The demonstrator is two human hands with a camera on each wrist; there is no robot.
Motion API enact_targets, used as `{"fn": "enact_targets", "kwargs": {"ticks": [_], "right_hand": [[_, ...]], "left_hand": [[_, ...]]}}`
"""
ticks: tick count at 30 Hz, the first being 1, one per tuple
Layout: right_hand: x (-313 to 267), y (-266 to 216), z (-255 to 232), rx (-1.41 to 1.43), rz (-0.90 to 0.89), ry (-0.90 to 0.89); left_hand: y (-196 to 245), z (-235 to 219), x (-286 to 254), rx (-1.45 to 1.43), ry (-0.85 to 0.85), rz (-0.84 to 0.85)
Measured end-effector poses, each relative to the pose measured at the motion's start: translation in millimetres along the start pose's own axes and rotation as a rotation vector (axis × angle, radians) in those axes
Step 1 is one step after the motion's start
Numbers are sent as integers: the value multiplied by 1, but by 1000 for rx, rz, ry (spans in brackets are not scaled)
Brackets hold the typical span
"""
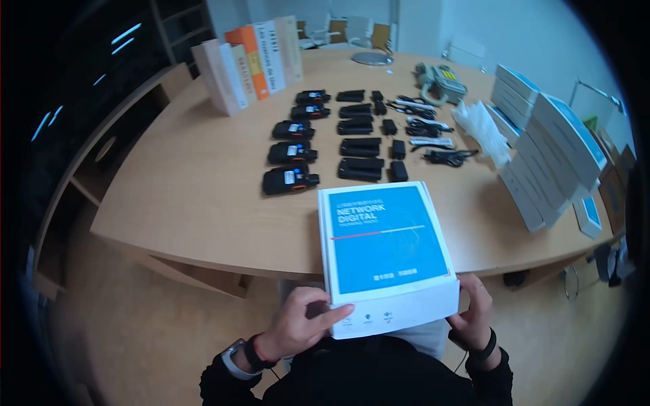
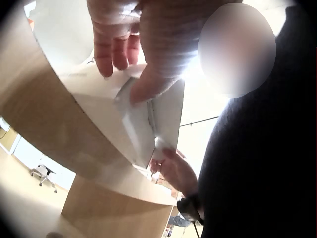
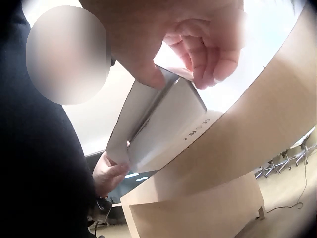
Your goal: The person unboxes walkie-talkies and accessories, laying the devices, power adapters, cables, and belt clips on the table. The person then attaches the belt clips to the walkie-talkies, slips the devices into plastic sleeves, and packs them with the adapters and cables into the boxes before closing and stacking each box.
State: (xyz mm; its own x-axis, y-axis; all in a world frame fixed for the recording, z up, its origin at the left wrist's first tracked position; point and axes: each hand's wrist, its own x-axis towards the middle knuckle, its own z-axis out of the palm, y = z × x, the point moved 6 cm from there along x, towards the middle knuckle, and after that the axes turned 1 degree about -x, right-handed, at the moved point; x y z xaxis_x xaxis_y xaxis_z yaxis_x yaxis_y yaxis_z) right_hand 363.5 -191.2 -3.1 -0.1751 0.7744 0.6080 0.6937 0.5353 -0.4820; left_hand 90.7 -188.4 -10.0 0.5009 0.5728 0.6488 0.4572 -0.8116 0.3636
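Note:
A white cardboard box (image 1: pixel 386 247) with a blue top printed "NETWORK DIGITAL" overhangs the table's near edge. My left hand (image 1: pixel 301 321) holds its near left corner, thumb across the front panel. At the near right corner, my right hand (image 1: pixel 475 308) grips the side, fingers partly hidden behind it. Both wrist views show the front flap (image 3: pixel 131 106) standing out from the box's front wall, with a gap between them. In the left wrist view, the left thumb (image 2: pixel 148 89) presses on this cardboard.
Beyond the box lie a column of black handheld radios (image 1: pixel 291 181), flat black pieces (image 1: pixel 361 169), small black blocks (image 1: pixel 398 170) and coiled cables (image 1: pixel 450 158). Books (image 1: pixel 261 61) stand at the back left. Stacked boxes (image 1: pixel 548 162), a plastic bag (image 1: pixel 482 132) and a telephone (image 1: pixel 441 82) are right.

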Motion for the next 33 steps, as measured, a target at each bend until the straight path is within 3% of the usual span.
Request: {"fn": "enact_targets", "kwargs": {"ticks": [1,3,5,8,11,15,18,20,23,27,29,33], "right_hand": [[-3,1,5,15,-28,-3],[-12,17,15,103,127,-5],[-14,21,22,132,119,-30],[-17,31,28,154,149,-33],[-5,13,25,-59,-50,-48],[1,8,27,68,3,81],[-1,13,34,-17,38,74],[-2,-6,36,-295,-148,122],[-12,-7,44,-347,-111,176],[-16,2,43,-310,-63,192],[-9,-4,42,-1,-115,245],[-2,-5,50,48,-131,184]], "left_hand": [[-1,4,-3,-3,26,-6],[-6,6,-6,0,69,-14],[-18,9,-11,-104,58,-96],[-21,7,-11,-113,116,-89],[-16,5,-9,-85,179,-88],[-13,3,-10,-30,266,-131],[-10,4,-12,7,288,-129],[-8,6,-13,32,298,-120],[-9,8,-14,85,280,-162],[-8,8,-8,66,275,-131],[-11,9,-8,62,265,-129],[-22,3,-4,87,220,-157]]}}
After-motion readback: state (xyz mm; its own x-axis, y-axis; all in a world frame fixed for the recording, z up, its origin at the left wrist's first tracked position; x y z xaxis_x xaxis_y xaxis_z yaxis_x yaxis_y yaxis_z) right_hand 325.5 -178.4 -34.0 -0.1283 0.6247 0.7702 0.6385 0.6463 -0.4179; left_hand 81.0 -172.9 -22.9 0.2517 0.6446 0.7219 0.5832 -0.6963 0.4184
